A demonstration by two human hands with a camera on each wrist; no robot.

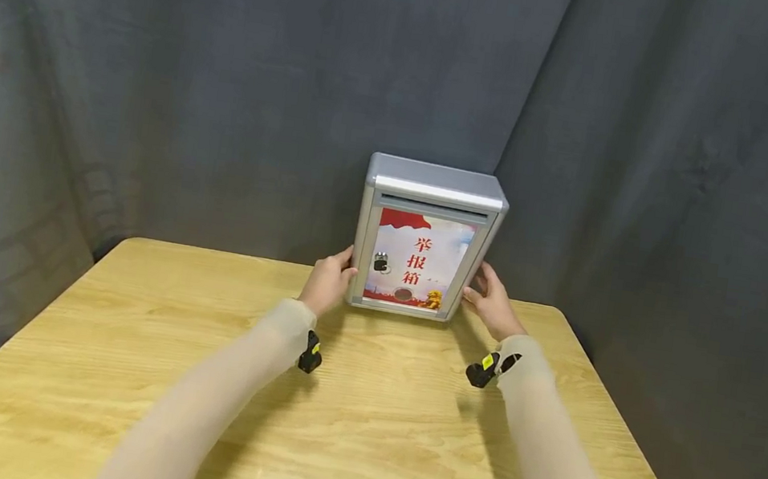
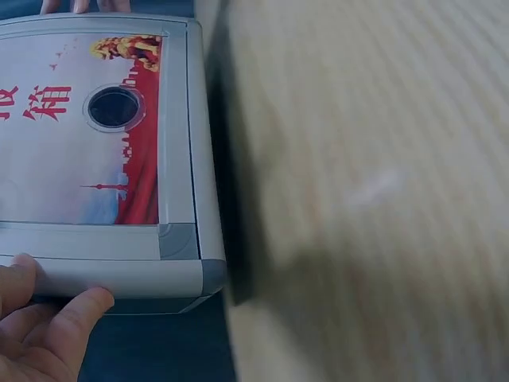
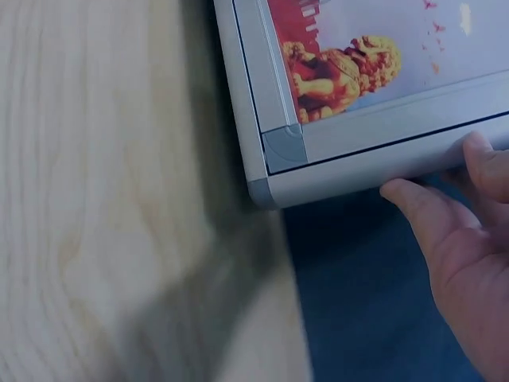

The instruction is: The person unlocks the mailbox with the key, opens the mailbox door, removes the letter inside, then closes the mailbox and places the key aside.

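Observation:
A silver metal suggestion box [image 1: 423,237] with a slot across its upper front stands, slightly tilted, at the far side of the table. Its front panel carries red characters, a gold lion and a small round window [image 2: 113,107]. A small black padlock [image 1: 381,263] hangs at the panel's left side. My left hand [image 1: 329,281] holds the box by its lower left side, thumb toward the front. On the opposite side, my right hand [image 1: 492,301] grips the lower right edge; its far fingers are partly hidden behind the box. Whether the box's bottom touches the table I cannot tell.
The light wooden table [image 1: 360,422] extends toward me, its far edge just behind the box. Dark grey curtains [image 1: 265,94] hang behind and along both sides. A black wrist camera [image 1: 312,352] sits on the left wrist, another [image 1: 482,370] on the right.

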